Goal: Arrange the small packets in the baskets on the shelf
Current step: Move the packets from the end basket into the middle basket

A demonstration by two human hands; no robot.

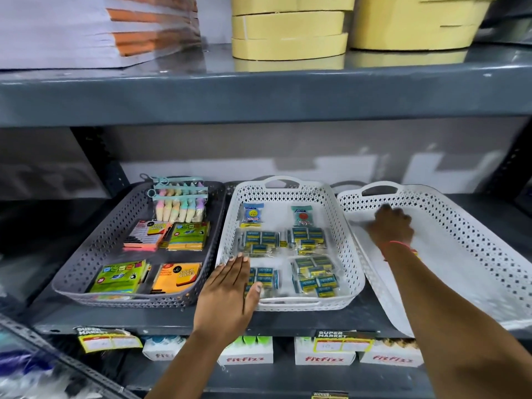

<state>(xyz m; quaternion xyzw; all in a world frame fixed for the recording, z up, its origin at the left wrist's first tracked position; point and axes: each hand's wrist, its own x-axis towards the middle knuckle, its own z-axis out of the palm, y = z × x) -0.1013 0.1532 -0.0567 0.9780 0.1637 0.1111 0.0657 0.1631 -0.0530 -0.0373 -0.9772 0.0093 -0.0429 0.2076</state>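
Left hand (230, 295) flat, fingers (234, 262) extended, empty, resting at the front-left rim of the white perforated plastic basket (349, 254); small blue-yellow packets (313, 276) lie just right of them. Right hand (393, 226) inside the empty white perforated basket (489, 254), fingers curled, grip indeterminate.

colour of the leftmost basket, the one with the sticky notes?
Dark grey basket with a perforated lattice wall; the other two are white. Head view, the only one.

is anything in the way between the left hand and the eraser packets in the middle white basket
Nothing visible. The left hand is already past the near-left rim of the white perforated plastic basket, its open fingers over the blue-and-yellow eraser packets.
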